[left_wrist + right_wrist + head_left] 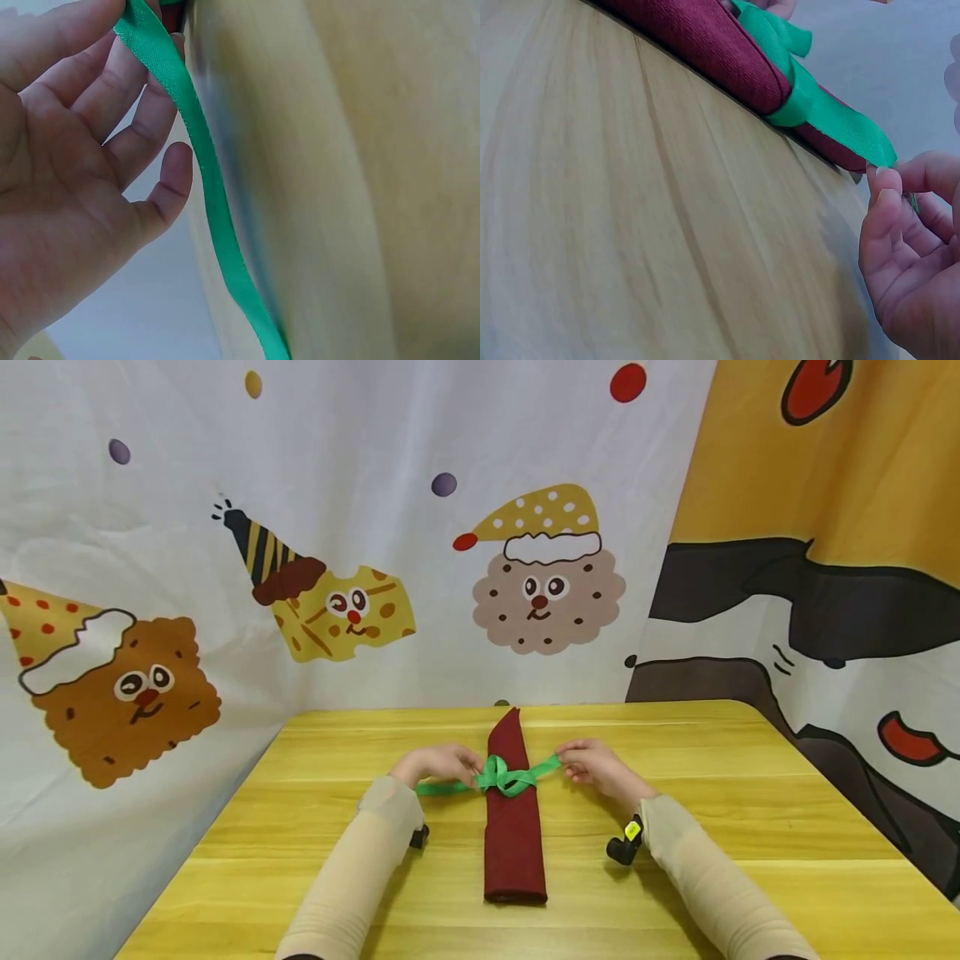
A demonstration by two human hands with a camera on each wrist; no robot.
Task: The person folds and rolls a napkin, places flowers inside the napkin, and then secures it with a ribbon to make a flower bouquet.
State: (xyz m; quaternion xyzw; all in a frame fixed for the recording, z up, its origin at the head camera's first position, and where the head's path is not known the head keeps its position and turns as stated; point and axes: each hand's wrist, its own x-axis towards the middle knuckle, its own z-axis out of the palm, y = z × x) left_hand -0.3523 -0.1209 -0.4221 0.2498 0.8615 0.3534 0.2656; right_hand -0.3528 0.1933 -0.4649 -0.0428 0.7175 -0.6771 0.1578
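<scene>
A dark red folded cloth (514,847) lies lengthwise on the wooden table, long and narrow, with a slanted tip at its far end. Around its upper part runs a green ribbon (516,783), looped in a loose knot on top. My left hand (442,765) pinches the ribbon close to the knot's left side, and a loose tail (217,202) trails past the palm in the left wrist view. To the right, my right hand (597,768) pinches the ribbon's other end (862,135) between thumb and fingertips, stretching it out from the cloth.
The yellow wooden table (315,877) extends on both sides of the cloth. Behind it hangs a white curtain (337,460) printed with cartoon biscuits and cheese. A small black wrist camera (624,846) sits at the right sleeve.
</scene>
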